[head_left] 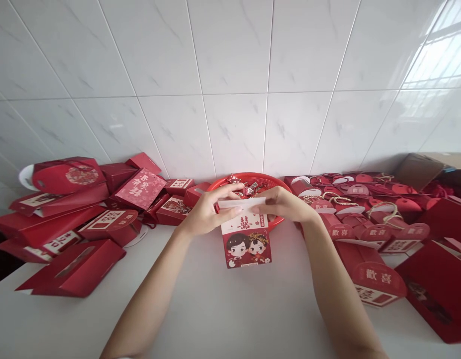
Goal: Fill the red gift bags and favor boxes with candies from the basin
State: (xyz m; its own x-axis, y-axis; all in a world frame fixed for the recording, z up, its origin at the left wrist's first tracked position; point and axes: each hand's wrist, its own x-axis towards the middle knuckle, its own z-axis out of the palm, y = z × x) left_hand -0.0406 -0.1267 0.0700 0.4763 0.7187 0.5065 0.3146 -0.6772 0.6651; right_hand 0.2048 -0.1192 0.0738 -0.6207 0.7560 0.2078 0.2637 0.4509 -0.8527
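A small red and white box point(248, 248) with two cartoon figures on its front stands upright near the middle of the table. Its white top edge lies between my two hands. My left hand point(212, 208) grips the box's upper left side, thumb across the front. At the upper right side, my right hand point(286, 203) holds the top edge with bent fingers. Directly behind the box is a red plastic basket point(278, 183) with wrapped candies point(251, 189) in it, partly hidden by my hands and the box.
Red boxes point(71, 269) are heaped at the left. Rows of closed red boxes with rope handles point(378, 233) stand at the right, beside a larger red box point(436, 284). A brown cardboard box point(417, 169) sits at the back right, against the tiled wall point(238, 129).
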